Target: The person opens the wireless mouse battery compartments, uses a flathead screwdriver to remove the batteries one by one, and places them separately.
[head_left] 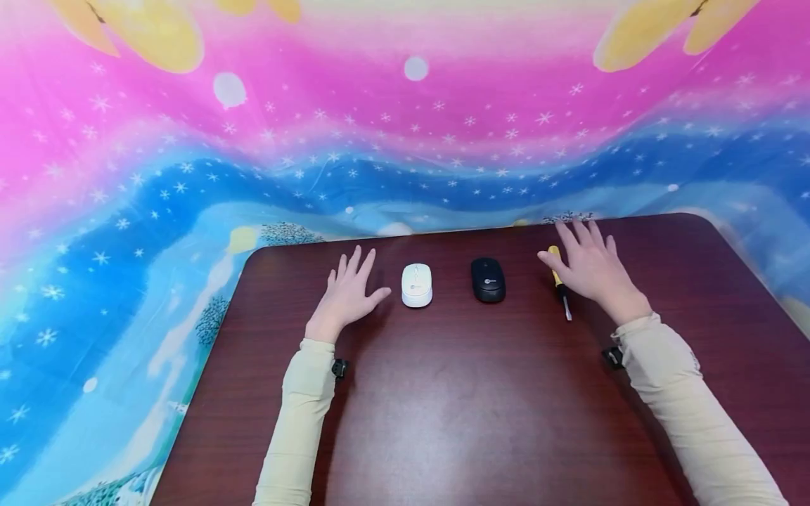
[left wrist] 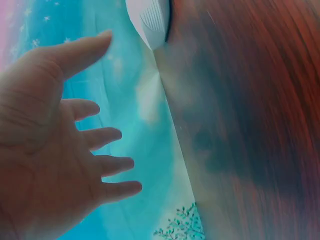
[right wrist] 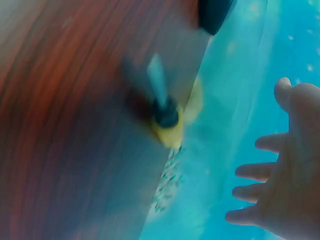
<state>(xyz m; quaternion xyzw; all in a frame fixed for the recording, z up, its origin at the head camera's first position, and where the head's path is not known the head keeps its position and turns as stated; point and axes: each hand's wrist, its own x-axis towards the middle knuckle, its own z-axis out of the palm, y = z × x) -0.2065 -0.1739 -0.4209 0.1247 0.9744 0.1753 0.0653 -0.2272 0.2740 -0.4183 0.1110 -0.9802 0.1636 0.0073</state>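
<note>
Presently, I see a white computer mouse (head_left: pixel 417 285), black computer mouse (head_left: pixel 488 280) and yellow-handled screwdriver (head_left: pixel 561 289) mid-frame and rightward on the counter (head_left: pixel 436 393), likely spaced to stay distinct; left hand (head_left: pixel 345 295) and right hand (head_left: pixel 593 268) flank them, fingers spread, gripping nothing.

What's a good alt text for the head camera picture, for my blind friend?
A person's left hand and right hand, fingers spread, extend over a dark table before colourful cloth. Between them lie a white mouse, a black mouse and, partly hidden by the right hand, a screwdriver.
</note>
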